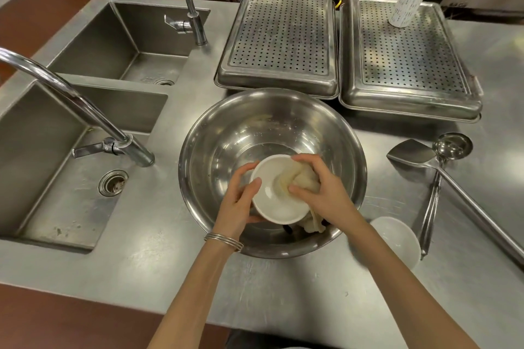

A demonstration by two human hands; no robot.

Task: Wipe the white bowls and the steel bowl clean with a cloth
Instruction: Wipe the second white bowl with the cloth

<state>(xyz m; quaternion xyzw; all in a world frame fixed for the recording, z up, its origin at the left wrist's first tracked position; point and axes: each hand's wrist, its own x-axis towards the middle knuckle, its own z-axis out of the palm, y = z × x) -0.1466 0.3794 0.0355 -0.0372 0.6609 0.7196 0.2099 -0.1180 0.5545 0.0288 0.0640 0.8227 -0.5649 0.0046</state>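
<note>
While the left hand (241, 198) grips the small round white ceramic bowl (272, 207) with fingers curled round its rim, that bowl is held tilted above the interior of the large round stainless-steel bowl (241, 127). The right hand (326, 193) clutches the bunched cream cloth (297, 178), fingers curled round it, pressing it against the white bowl's inner wall. The steel bowl stands on the stainless-steel countertop (170, 263). A second round white bowl (399, 238) sits on the countertop just beside it, partly behind the right forearm.
</note>
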